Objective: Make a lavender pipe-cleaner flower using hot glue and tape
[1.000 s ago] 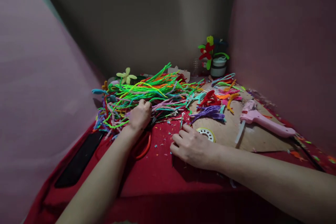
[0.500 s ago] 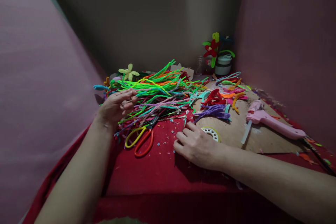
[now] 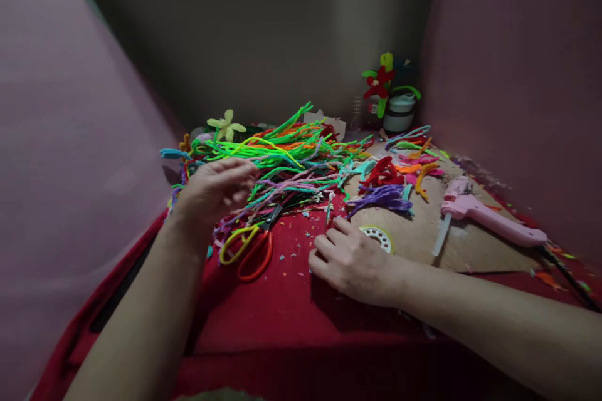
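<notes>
A big heap of coloured pipe cleaners (image 3: 282, 156) lies on the red cloth (image 3: 291, 307). My left hand (image 3: 214, 191) hovers over the heap's left end, fingers loosely stretched and apart, blurred by motion, with nothing visibly in it. My right hand (image 3: 350, 260) rests palm down on the cloth, fingers flat, beside a roll of tape (image 3: 379, 237). Scissors with yellow and orange handles (image 3: 249, 247) lie between my two hands, blades under the heap.
A cardboard sheet (image 3: 437, 232) at right carries bent pipe cleaner pieces (image 3: 385, 185) and a pink glue gun (image 3: 484, 216). A pot with pipe cleaner flowers (image 3: 395, 100) stands in the back corner. A yellow flower (image 3: 226, 126) lies behind the heap. Walls close in on both sides.
My left hand lifted off the heap, opened and moved left, uncovering the scissors. My right hand stayed in place.
</notes>
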A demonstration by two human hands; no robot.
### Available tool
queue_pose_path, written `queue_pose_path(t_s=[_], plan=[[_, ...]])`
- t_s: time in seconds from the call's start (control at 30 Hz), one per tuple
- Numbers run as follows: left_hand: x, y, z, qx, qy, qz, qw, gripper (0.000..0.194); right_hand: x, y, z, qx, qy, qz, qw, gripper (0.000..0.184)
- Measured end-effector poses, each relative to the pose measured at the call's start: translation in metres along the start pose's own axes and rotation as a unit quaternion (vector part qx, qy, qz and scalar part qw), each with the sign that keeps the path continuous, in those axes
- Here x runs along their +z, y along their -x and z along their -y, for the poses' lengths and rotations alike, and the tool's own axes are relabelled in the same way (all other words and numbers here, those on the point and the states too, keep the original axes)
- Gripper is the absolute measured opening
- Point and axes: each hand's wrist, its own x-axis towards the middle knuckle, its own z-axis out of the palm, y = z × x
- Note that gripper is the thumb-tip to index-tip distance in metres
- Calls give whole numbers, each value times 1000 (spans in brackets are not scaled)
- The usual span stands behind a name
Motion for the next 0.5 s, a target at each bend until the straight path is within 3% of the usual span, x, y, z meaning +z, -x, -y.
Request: queue_pose_path(t_s=[0.07, 0.13, 0.27, 0.5], plan=[[29, 4, 9, -93, -123, 65, 986, 13, 0, 0, 0, -2, 7, -7, 1000, 16], [52, 7, 23, -133, -218, 98, 962, 19, -1, -1, 0, -2, 16, -16, 1000, 16], [76, 8, 52, -180, -163, 138, 960, 28, -2, 0, 0, -5, 25, -30, 999, 16], [86, 7, 65, -193, -75, 92, 974, 29, -1, 0, 1, -11, 23, -48, 999, 17]])
